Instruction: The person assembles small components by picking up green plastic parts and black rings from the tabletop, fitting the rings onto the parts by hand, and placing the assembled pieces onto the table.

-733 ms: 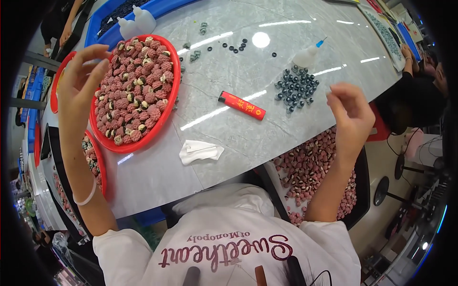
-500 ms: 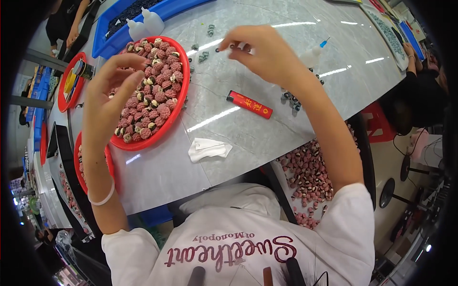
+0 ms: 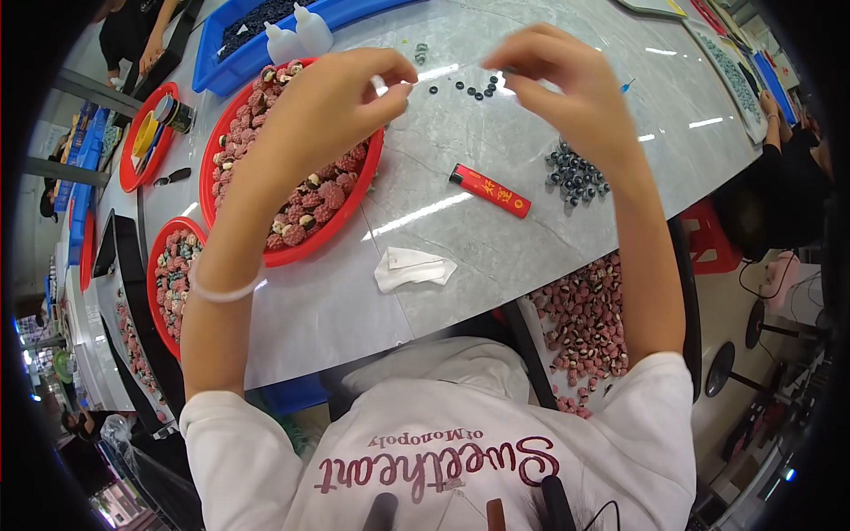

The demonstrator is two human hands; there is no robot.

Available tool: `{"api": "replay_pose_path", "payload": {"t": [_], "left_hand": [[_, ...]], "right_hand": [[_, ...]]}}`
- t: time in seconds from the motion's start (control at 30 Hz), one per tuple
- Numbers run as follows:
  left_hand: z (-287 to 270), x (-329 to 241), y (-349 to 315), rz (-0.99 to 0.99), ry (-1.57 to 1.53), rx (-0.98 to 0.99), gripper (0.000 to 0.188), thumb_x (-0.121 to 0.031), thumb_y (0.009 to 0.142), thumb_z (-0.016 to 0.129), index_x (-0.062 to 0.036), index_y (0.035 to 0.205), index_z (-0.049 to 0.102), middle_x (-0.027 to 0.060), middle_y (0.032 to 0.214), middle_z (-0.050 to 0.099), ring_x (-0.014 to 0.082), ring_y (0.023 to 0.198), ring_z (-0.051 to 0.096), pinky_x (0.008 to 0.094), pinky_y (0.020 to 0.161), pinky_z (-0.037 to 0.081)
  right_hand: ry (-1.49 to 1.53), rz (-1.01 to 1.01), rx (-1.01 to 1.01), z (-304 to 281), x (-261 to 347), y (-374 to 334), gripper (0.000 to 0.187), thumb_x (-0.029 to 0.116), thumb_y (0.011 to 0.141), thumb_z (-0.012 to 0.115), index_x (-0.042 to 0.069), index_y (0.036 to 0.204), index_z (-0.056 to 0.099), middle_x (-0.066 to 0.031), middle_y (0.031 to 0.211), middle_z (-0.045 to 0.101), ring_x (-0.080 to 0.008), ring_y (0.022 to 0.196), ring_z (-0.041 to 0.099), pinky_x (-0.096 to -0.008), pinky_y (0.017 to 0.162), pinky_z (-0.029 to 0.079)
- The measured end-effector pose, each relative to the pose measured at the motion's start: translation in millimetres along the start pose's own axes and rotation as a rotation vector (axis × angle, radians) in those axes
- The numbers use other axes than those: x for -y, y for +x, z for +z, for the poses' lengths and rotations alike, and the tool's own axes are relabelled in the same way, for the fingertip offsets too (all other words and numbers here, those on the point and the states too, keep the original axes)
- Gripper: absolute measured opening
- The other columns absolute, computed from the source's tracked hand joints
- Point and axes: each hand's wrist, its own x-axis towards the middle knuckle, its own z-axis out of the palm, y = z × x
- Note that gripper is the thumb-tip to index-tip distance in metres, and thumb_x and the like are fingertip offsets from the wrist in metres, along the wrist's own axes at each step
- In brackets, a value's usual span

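Over the far right side of a red bowl [image 3: 209,190] is my left hand [image 3: 350,97], its thumb and forefinger curled together at the tips. Whatever they pinch is too small to make out. The bowl is heaped with pink ridged pieces [image 3: 312,202] marked cream and dark. Across from it, my right hand [image 3: 558,84] is somewhat blurred, thumb and fingers drawn together around something small and unclear. Small black rings [image 3: 478,92] lie on the grey table [image 3: 425,177] between the hands. A cluster of dark shiny beads [image 3: 575,174] sits below my right wrist.
A red lighter-shaped stick [image 3: 491,190] and a crumpled white tissue [image 3: 413,268] lie nearer me. White squeeze bottles [image 3: 298,35] stand by a blue tray [image 3: 211,69]. A smaller red bowl [image 3: 158,296] is at left. More pink pieces fill a tray [image 3: 580,332] below the table edge.
My left hand has moved right and away from me, over the bowl's far edge. My right hand has shifted right, leaving black rings in view on the table. The whole view has shifted slightly.
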Motion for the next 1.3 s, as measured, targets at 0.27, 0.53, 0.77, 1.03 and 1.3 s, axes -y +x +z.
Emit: {"api": "replay_pose_path", "payload": {"t": [0.27,0.53,0.77,1.03,1.3], "left_hand": [[49,31,41,0.415,0.546,-0.087,0.006,-0.01,0.069,0.055,-0.0043,0.071,0.057,0.0088,0.076,0.061,0.0254,0.07,0.059,0.0372,0.069,0.044],[56,29,46,0.389,0.713,0.013,0.006,-0.009,0.067,0.056,-0.0029,0.069,0.057,0.0105,0.076,0.061,0.0252,0.069,0.06,0.0346,0.067,0.046],[32,-57,-14,0.113,-0.345,-0.014,0.011,-0.003,0.069,0.055,-0.0007,0.079,0.051,0.005,0.067,0.05,0.0115,0.056,0.049,0.024,0.053,0.039],[52,-94,-83,0.114,-0.865,-0.273,0.012,-0.007,0.081,0.049,-0.0011,0.09,0.047,0.0074,0.083,0.043,0.0068,0.06,0.041,0.0171,0.052,0.034],[61,-96,-96,0.123,-0.756,-0.378,0.01,-0.008,0.081,0.049,-0.0014,0.088,0.048,0.0075,0.083,0.044,0.0088,0.065,0.042,0.0179,0.056,0.034]], "right_hand": [[0.431,0.358,-0.292,-32,46,-96,0.016,-0.006,0.075,0.052,-0.004,0.09,0.058,-0.0123,0.094,0.058,-0.0155,0.076,0.058,-0.0253,0.065,0.046],[0.506,0.475,-0.439,-26,53,-113,0.019,-0.002,0.073,0.055,-0.004,0.092,0.059,-0.0129,0.093,0.058,-0.0142,0.072,0.056,-0.0248,0.062,0.045],[0.724,0.373,-0.412,-5,56,-111,0.023,0.007,0.074,0.065,-0.003,0.093,0.056,-0.0141,0.091,0.058,-0.0151,0.069,0.058,-0.023,0.058,0.046],[1.016,0.174,-0.308,38,79,-101,0.023,0.003,0.074,0.067,-0.004,0.09,0.051,-0.0198,0.089,0.057,-0.0196,0.078,0.06,-0.0238,0.059,0.054],[0.872,0.091,-0.313,48,85,-108,0.018,-0.001,0.074,0.065,-0.004,0.087,0.053,-0.0206,0.088,0.057,-0.0186,0.074,0.061,-0.0225,0.06,0.053]]}}
